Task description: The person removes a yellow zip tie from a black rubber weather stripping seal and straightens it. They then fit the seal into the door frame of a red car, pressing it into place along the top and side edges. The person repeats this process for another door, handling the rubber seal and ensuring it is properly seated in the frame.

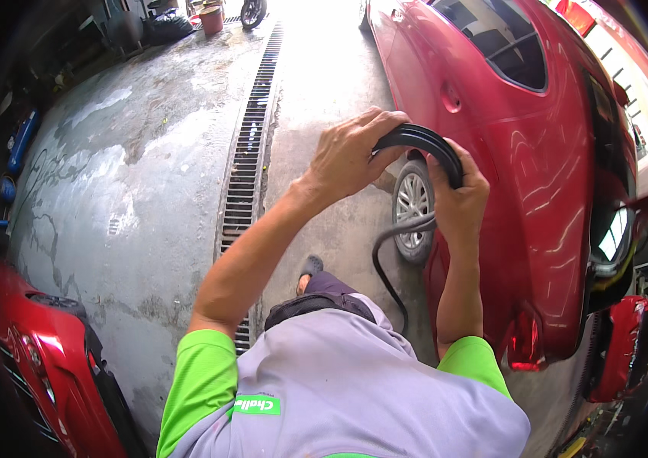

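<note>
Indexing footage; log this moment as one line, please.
left hand: grips black strip | right hand: grips same strip | strip: arched between hands, tail hanging | nearby: red car, floor drain

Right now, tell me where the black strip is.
Right of centre in the head view, the black strip arches from left hand to right hand, pictured just above the silver wheel of the red car.

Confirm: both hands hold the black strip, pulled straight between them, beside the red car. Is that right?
Not quite: the head view shows the black strip bent in an arch, not straight. The left hand and right hand do hold it, beside the red car.
</note>
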